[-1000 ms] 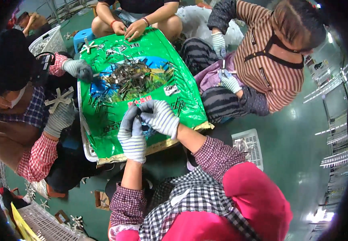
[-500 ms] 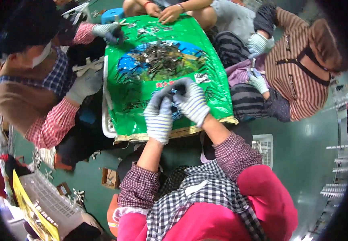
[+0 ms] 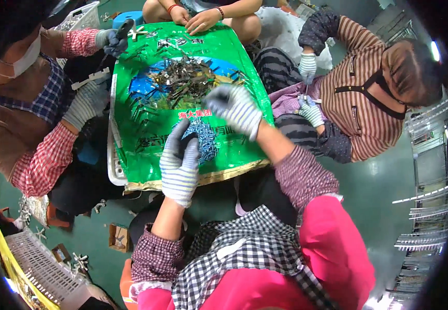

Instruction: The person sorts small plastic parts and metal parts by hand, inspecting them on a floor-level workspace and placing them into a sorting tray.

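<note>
Hovering above the green printed sack [image 3: 247, 151], the gloved right hand [image 3: 234, 106] has its fingers bent close together beside the near edge of the heap of dark strips [image 3: 182, 85]; I cannot tell whether a piece sits between its fingertips. The gloved left hand [image 3: 180, 168] is over the near end of the sack, its thumb and forefinger curved and parted, with no piece to be made out in the gap. Just beside that thumb, on the near half of the sack, lies a pile of small blue pin-like pieces [image 3: 206, 144], partly hidden by the left hand. The dark strips are heaped at the sack's middle, with looser ones scattered toward its left edge.

A white plastic rim [image 3: 114, 168] shows along the left side of the sack. On the sack's far left corner is a white cross-shaped piece [image 3: 138, 32], near a co-worker's gloved hand [image 3: 114, 44]; that co-worker's other gloved hand [image 3: 88, 101], left of the sack, has a white bar-shaped piece [image 3: 89, 79] at its fingers. Bare hands [image 3: 195, 20] of another person are at the sack's far edge. Right of the sack, a co-worker in a striped top [image 3: 355, 85] has both gloved hands together over a purple cloth [image 3: 285, 101]. A blue stool [image 3: 128, 19] stands beyond the sack's far left corner.
</note>
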`<action>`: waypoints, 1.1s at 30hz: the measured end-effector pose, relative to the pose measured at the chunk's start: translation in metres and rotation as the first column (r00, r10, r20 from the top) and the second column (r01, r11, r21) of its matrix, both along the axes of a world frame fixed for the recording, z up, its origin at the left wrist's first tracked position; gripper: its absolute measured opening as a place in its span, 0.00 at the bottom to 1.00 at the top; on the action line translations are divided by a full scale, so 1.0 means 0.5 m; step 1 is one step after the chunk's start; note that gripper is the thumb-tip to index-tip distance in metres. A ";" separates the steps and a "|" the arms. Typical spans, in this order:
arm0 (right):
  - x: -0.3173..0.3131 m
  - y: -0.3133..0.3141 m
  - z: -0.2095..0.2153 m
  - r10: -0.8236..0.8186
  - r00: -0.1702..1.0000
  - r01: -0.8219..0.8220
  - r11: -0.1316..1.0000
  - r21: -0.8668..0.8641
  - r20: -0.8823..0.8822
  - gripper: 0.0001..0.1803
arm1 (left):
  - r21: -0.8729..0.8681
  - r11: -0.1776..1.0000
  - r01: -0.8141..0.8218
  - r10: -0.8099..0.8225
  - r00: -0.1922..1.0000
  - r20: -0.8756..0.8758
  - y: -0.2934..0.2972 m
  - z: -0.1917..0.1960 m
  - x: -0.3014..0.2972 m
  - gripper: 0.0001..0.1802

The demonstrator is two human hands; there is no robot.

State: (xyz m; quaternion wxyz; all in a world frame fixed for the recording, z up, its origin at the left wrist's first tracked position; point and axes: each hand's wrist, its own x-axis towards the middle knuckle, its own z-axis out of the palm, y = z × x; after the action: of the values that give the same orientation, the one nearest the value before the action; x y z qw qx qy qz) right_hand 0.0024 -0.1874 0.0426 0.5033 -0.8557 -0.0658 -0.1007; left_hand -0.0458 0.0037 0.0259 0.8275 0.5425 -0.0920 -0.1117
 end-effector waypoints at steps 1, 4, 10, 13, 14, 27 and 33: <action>0.048 -0.060 -0.013 -0.066 0.998 0.064 0.993 -0.094 -0.016 0.06 | -0.022 1.000 -0.021 0.020 1.000 -0.014 -0.002 0.008 -0.002 0.22; 0.154 -0.209 0.014 -0.341 0.940 0.255 0.719 -0.647 -0.009 0.13 | -0.006 1.000 -0.026 0.025 0.997 -0.078 -0.004 0.014 0.005 0.21; 0.262 -0.307 -0.026 -0.533 0.838 0.150 0.427 -0.891 -0.114 0.14 | 0.121 0.992 0.018 -0.009 0.997 -0.073 -0.025 -0.007 0.014 0.17; 0.288 -0.314 -0.042 -0.532 0.828 0.053 0.387 -0.920 -0.176 0.15 | 0.140 0.988 0.059 -0.039 0.989 -0.146 -0.025 -0.003 0.022 0.17; 0.296 -0.313 -0.046 -0.529 0.829 0.048 0.390 -0.919 -0.181 0.15 | 0.143 0.988 0.057 -0.036 0.988 -0.150 -0.027 -0.006 0.025 0.17; 0.370 -0.213 -0.111 -0.180 0.923 -0.009 0.873 -0.488 -0.341 0.22 | 0.299 0.950 0.094 -0.086 0.995 -0.040 -0.036 -0.016 0.031 0.15; 0.367 -0.216 -0.084 -0.116 0.952 0.063 0.980 -0.187 -0.283 0.15 | 0.282 0.958 0.052 -0.046 0.999 -0.028 -0.024 -0.026 0.029 0.14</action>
State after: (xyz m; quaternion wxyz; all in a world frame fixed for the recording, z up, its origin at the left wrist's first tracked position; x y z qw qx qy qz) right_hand 0.1859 -0.2954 0.0007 0.4248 -0.9044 0.0399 0.0105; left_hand -0.0313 -0.0081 0.0129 0.7396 0.6513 -0.0799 -0.1496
